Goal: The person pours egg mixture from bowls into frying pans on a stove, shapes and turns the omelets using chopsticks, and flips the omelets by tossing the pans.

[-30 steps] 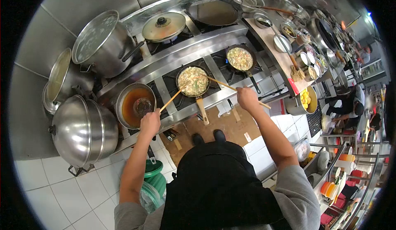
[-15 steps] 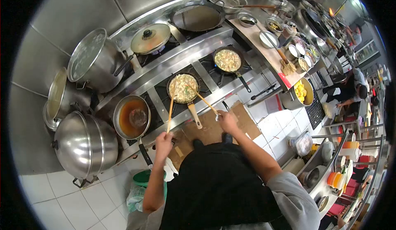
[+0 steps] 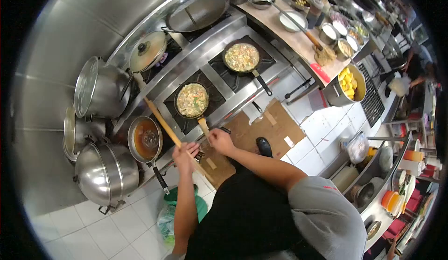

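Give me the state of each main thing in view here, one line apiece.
Left hand, holding chopsticks
Chopsticks, close together, outside the middle pan
Right hand, closed on the wooden handle
Middle pan, uncovered, food inside
Right-hand pan, uncovered, also holding food
Left-hand pan, uncovered, brown liquid inside
Knobbed lid, in place
Domed steamer, covered
Pot, uncovered, yellow pieces inside

Pretty bright in here, honestly. Glare's bouncing off the stainless stove ledge and the white floor tiles. The wooden-handled skillet looks clear enough, but the steel wall bends fisheye-style, with black corners.
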A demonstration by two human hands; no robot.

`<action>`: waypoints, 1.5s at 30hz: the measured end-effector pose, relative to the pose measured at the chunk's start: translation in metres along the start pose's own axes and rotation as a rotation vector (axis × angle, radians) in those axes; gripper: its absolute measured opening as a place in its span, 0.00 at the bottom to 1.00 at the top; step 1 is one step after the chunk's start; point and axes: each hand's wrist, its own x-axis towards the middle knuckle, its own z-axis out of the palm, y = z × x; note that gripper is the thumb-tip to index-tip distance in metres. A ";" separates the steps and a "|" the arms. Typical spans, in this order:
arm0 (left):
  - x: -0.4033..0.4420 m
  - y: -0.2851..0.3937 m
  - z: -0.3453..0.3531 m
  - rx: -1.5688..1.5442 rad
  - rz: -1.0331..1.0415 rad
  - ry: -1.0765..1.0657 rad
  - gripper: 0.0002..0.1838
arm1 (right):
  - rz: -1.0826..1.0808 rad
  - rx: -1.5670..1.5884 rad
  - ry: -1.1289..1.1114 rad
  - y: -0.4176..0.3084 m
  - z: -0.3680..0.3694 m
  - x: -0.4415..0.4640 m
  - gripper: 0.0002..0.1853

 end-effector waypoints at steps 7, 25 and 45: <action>-0.081 0.017 -0.032 0.392 -0.013 0.055 0.09 | 0.499 0.585 -0.309 0.075 0.075 0.040 0.17; -0.133 -0.032 -0.028 0.410 -0.080 0.062 0.12 | 0.079 0.109 -0.281 0.129 -0.008 0.108 0.19; -0.141 -0.044 -0.042 0.401 0.009 0.121 0.11 | 0.264 0.341 -0.166 0.134 -0.066 0.090 0.26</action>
